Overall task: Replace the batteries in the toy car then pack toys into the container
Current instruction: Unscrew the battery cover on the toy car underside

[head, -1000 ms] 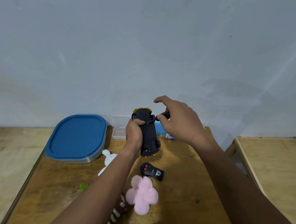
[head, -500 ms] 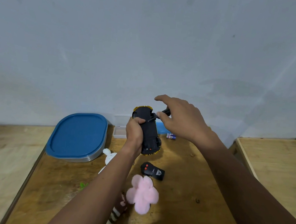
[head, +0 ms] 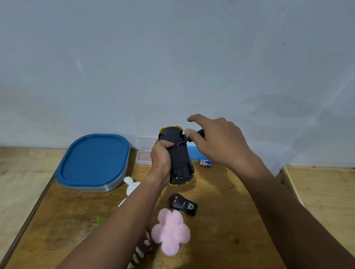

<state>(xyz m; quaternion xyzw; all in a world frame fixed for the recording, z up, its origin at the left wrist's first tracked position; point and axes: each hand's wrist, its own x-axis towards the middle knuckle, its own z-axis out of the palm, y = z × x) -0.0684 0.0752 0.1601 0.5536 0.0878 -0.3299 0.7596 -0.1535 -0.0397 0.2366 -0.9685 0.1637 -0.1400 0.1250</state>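
While the left hand (head: 161, 158) closes its grip round the middle of the toy car (head: 179, 154), the car is held above the tabletop (head: 228, 226) with its flat black underside turned to the camera. A yellow edge shows at both ends of it. The right hand (head: 219, 142) has a narrow grip: thumb and fingers pinch the black handle of a small screwdriver (head: 193, 137), and the forefinger is stretched out. The thin metal tip touches the underside just beside the left thumb.

To the left of the grip stands the container (head: 93, 161), a rounded rectangle with pale ribbed walls. It is closed by a smooth blue lid, so what is inside is hidden. Just behind the grip is a small clear box (head: 144, 158); I cannot tell what is in it. To the right of the grip two batteries (head: 205, 162) lie side by side, with blue and white labels too small to read.

Nearer to the person than the grip lies a black remote control (head: 183, 204) with two red buttons and a white logo that I cannot read. Beside it is a fluffy pink flower plush (head: 171, 231). A white bunny plush (head: 131, 186) and a brown striped plush (head: 141, 250) are partly hidden by the left forearm. The tabletop is brown wood with knots.
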